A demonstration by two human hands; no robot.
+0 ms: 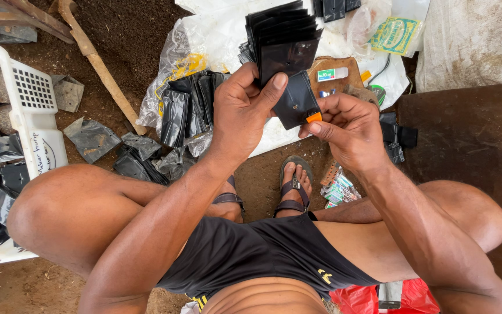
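My left hand (240,110) grips a thick stack of small black plastic bags (283,43), thumb pressed across the front one. My right hand (348,129) pinches a small orange-tipped tool (314,117) against the lower corner of one black bag (294,104) pulled out from the stack. Both hands are held close together above my sandalled feet (291,186).
A white plastic crate (33,102) with round soil lumps stands at the left. Loose black bags (187,107) lie on clear plastic on the dirt floor. A wooden handle (100,67) lies diagonally behind. A dark board (466,139) is at the right, small packets (338,189) near my foot.
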